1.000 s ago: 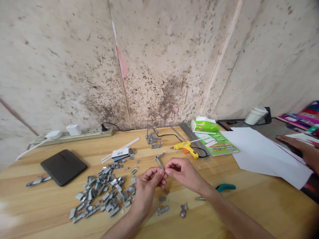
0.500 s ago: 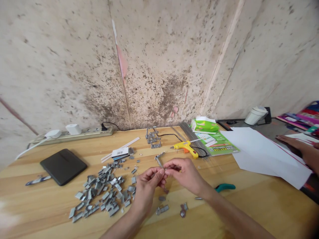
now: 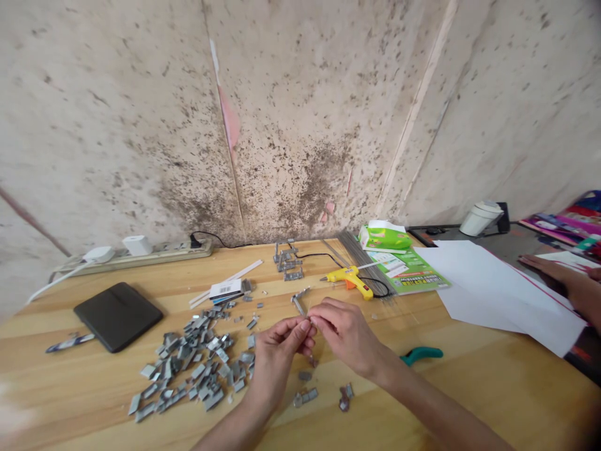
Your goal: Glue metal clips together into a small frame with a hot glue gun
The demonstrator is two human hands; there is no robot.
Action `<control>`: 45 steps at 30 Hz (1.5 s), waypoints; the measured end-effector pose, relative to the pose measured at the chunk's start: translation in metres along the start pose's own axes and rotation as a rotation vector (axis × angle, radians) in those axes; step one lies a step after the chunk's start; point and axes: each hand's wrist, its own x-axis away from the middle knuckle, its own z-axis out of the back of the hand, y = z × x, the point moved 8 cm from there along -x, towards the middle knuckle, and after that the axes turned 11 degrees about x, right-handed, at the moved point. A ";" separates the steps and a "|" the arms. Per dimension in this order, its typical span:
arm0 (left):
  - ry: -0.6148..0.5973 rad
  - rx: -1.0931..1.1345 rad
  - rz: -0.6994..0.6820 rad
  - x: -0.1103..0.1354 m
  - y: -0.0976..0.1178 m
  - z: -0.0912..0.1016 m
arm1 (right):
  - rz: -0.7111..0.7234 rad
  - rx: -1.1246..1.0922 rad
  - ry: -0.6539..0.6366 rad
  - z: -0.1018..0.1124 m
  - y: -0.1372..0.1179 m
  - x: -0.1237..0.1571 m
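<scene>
My left hand [image 3: 282, 341] is closed in a pinch over the middle of the wooden table, its fingertips meeting those of my right hand [image 3: 345, 332], which is pinched too. Whatever lies between them is too small and too covered by fingers to name. Just beyond the fingertips is a grey angled piece [image 3: 299, 302]; whether a finger touches it I cannot tell. Left of my left hand spreads a pile of small grey flat pieces [image 3: 201, 360]. A few small grey pieces [image 3: 306, 396] lie below my hands. Green-handled pliers [image 3: 422, 354] rest partly behind my right forearm.
Behind my hands lie a yellow glue gun [image 3: 350, 279] and several grey assembled frames [image 3: 287, 260]. A black tablet [image 3: 118, 316] and a power strip [image 3: 164, 254] are at left. White paper sheets [image 3: 498, 288] and another person's hand [image 3: 558, 275] are at right.
My right hand has turned slightly and its fingertips have shifted a little toward my left hand. The left hand stays almost in place, and the objects on the table have not moved.
</scene>
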 end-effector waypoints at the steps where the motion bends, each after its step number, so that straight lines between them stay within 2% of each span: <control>1: 0.003 -0.006 -0.002 0.000 0.000 0.000 | -0.021 -0.041 0.003 0.000 0.002 0.000; 4: -0.011 -0.018 -0.012 -0.001 -0.001 0.001 | -0.137 -0.208 0.005 -0.003 0.013 -0.001; 7: -0.034 -0.020 -0.017 -0.003 -0.001 0.002 | -0.275 -0.435 -0.048 -0.011 0.023 0.000; 13: -0.086 0.066 0.069 -0.001 -0.003 -0.003 | -0.471 -0.804 -0.103 -0.024 0.035 0.003; 19: -0.255 0.244 0.140 0.004 0.001 -0.019 | -0.528 -0.982 -0.093 -0.029 0.047 0.005; 27: -0.314 0.164 0.080 0.003 0.002 -0.016 | -0.560 -1.133 -0.094 -0.030 0.050 0.004; 33: -0.298 0.077 0.005 -0.001 0.003 -0.012 | -0.564 -1.182 -0.125 -0.034 0.047 0.006; 39: -0.284 0.057 -0.030 -0.002 0.000 -0.007 | -0.571 -1.166 -0.167 -0.030 0.041 0.006; 45: -0.240 0.030 -0.017 -0.004 0.000 -0.006 | -0.540 -1.031 -0.093 -0.023 0.039 0.004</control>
